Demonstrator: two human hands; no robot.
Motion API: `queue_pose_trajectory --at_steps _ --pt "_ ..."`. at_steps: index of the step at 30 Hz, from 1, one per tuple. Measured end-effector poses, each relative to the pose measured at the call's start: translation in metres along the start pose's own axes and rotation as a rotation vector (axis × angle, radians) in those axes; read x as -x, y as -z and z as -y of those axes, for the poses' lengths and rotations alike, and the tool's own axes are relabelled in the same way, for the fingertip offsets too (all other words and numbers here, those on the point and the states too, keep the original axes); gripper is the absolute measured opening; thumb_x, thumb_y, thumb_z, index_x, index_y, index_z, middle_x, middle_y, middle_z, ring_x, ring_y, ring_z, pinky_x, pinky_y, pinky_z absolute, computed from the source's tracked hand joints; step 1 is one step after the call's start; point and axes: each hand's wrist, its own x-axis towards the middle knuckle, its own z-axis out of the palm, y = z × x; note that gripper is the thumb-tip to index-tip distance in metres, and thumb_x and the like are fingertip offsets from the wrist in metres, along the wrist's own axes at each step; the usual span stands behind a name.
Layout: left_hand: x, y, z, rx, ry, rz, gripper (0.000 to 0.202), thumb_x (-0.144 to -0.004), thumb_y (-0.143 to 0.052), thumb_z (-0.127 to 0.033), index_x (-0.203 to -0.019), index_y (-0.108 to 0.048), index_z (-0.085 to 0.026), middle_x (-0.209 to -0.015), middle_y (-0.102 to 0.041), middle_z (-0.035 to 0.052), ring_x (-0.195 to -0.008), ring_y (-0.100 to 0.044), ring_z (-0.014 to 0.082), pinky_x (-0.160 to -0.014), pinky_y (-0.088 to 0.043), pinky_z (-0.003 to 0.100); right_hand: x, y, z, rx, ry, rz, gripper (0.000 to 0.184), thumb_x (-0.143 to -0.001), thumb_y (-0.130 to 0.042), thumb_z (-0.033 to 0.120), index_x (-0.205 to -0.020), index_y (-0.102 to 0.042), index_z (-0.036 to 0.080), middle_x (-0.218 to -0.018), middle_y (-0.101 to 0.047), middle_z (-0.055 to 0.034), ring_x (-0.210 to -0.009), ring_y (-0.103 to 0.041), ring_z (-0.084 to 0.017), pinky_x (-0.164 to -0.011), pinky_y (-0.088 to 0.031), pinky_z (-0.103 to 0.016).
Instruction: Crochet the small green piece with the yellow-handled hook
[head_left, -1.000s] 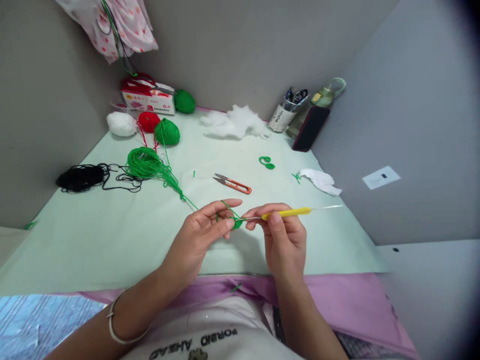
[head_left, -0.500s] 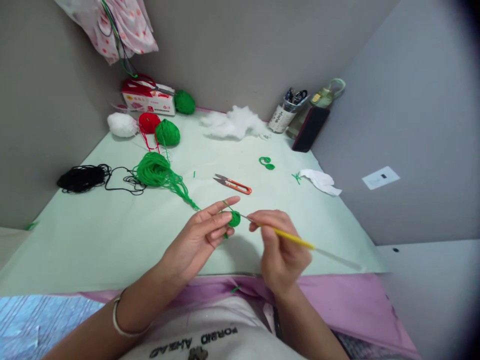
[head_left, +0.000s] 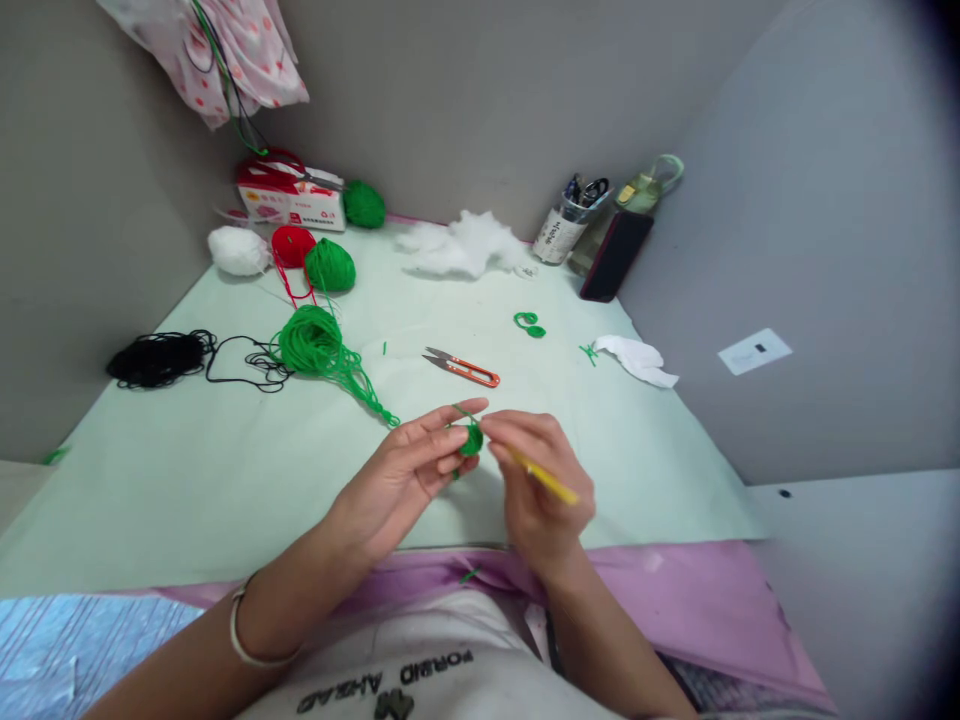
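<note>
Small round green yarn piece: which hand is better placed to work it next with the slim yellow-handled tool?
Right, probably: the right hand holds the yellow-handled tool, fingertips beside the green yarn piece. The left hand is busy pinching that piece.

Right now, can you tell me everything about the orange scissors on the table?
The orange scissors are small snips: a slim orange handle with a long gap inside, and two pointed, dark, metal-looking blades, slightly apart at the tips. They lie flat on the pale green cover, blades towards the picture's left. Only the cover seems to touch them.
</note>
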Motion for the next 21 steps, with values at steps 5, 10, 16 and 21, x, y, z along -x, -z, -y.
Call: queue_pose_trajectory --at_steps 5,10,16,21 --pt "0.003 0.002 -0.004 -0.088 -0.112 -0.021 0.033 -0.082 -0.089 -0.025 -0.115 -0.086 -0.024 -0.080 -0.064 -0.0027 -0.073 -0.052 0.0100 -0.088 -0.047 0.026 -0.011 -0.002 0.001 -0.392 -0.353 -0.063 0.020 -0.104 -0.064 0.032 -0.095 -0.080 0.022 -0.086 -0.077 -0.0050 -0.065 -0.068 -0.015 -0.057 -0.058 -0.030" --pt "0.008 0.000 0.000 -0.232 -0.150 0.002 0.035 -0.084 -0.088 -0.029 -0.119 -0.085 -0.031 -0.090 -0.072 -0.0001 -0.093 -0.062 0.0176 -0.097 -0.043 0.032 -0.007 -0.007 -0.001 -0.410 -0.398 -0.015 0.018 -0.102 -0.068 0.034 -0.097 -0.080 0.022 -0.091 -0.081 -0.0060 -0.075 -0.071 -0.017 -0.065 -0.060 -0.031" --pt "0.009 0.001 0.000 -0.271 -0.163 -0.045 0.034 -0.084 -0.087 -0.030 -0.118 -0.085 -0.029 -0.092 -0.069 0.0010 -0.095 -0.059 0.0192 -0.095 -0.043 0.032 -0.010 -0.003 -0.003 -0.597 -0.490 -0.021 0.023 -0.105 -0.063 0.036 -0.094 -0.075 0.021 -0.085 -0.079 -0.0041 -0.064 -0.070 -0.014 -0.062 -0.060 -0.029" --pt "0.011 0.001 0.001 -0.354 -0.260 -0.106 0.033 -0.083 -0.086 -0.026 -0.116 -0.085 -0.029 -0.090 -0.066 0.0000 -0.089 -0.057 0.0171 -0.086 -0.045 0.029 -0.005 0.002 0.006 -0.390 -0.351 -0.002 0.021 -0.109 -0.055 0.025 -0.104 -0.075 0.023 -0.094 -0.080 -0.0044 -0.072 -0.075 -0.015 -0.067 -0.063 -0.030"
